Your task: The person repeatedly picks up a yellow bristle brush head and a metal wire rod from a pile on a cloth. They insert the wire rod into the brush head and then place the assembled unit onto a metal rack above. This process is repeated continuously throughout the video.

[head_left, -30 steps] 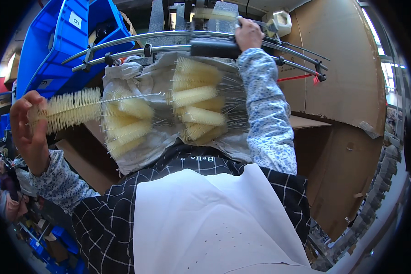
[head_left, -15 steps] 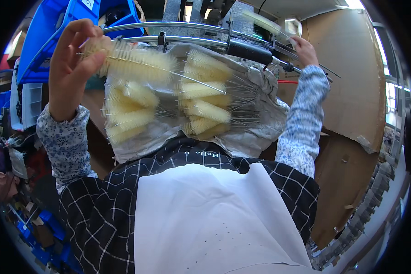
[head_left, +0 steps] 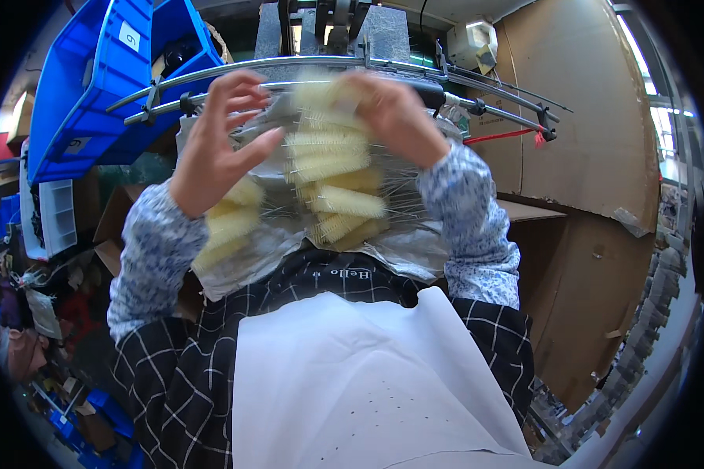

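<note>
Near the centre left, my left hand [head_left: 225, 144] is raised with thumb and fingers spread, holding nothing. My right hand [head_left: 395, 113], smeared by motion, grips a cream bristle brush [head_left: 314, 92] above the pile in front of me. That brush is blurred too, and my fingers partly hide it. Under it, several cream brushes with thin wire stems [head_left: 328, 162] lie stacked, bristles to the left and stems to the right. A second pile of brushes [head_left: 231, 227] lies below my left hand, partly covered by my wrist and sleeve.
Metal rods [head_left: 266, 67] with clamps cross just beyond my hands. Blue plastic bins [head_left: 86, 86] stand at the far left. Cardboard [head_left: 583, 117] rises at the right. A grey-white cloth [head_left: 270, 254] lies under the brushes. A red strip [head_left: 493, 136] hangs by the rods' right end.
My left hand let go of its brush and moved right, fingers spread. My right hand came left from the far right with a brush, over the central pile.
</note>
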A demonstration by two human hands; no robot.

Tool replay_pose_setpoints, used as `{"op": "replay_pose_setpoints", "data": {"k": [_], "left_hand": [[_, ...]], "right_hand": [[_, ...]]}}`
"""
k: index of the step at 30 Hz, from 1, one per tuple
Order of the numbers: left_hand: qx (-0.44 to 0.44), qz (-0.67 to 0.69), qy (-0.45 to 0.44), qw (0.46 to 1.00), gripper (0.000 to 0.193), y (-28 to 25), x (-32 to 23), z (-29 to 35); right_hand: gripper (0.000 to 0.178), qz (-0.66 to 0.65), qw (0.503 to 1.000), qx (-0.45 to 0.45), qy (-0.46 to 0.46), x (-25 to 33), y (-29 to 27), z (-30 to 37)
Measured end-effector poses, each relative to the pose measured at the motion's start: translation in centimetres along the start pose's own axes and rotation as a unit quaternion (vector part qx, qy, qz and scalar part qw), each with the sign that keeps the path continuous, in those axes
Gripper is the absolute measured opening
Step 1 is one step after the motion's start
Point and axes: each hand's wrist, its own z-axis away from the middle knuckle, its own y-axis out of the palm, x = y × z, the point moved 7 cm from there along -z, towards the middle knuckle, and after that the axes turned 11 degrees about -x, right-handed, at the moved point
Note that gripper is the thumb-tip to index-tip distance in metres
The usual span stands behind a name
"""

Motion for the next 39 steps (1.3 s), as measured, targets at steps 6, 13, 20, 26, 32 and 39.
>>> {"op": "replay_pose_setpoints", "data": {"k": [6, 13, 20, 26, 32, 39], "left_hand": [[0.246, -0.375, -0.021, 0.893, 0.045, -2.5, 6.3, 5.4], [0.281, -0.286, -0.118, 0.908, 0.035, -2.4, 9.1, 6.7], [0.188, -0.188, -0.138, 0.954, 0.027, -4.3, 6.2, 4.1], [0.084, -0.152, -0.082, 0.981, 0.032, -8.2, 0.8, 2.3], [-0.023, -0.149, -0.091, 0.984, 0.034, -12.1, -1.4, 3.1], [-0.037, -0.125, -0.073, 0.989, 0.035, -13.5, -1.5, 4.0]], "right_hand": [[0.025, 0.460, 0.873, -0.160, 0.023, -11.3, -5.4, -5.1], [0.030, 0.454, 0.882, -0.107, 0.061, -12.6, -4.4, -6.1], [0.030, 0.433, 0.896, -0.098, 0.023, -12.6, -4.1, -6.2], [0.027, 0.435, 0.890, -0.135, -0.018, -12.8, -4.1, -6.2], [0.028, 0.393, 0.912, -0.116, 0.016, -13.2, -4.1, -6.2], [0.028, 0.353, 0.931, -0.081, 0.041, -13.9, -3.8, -6.9]]}}
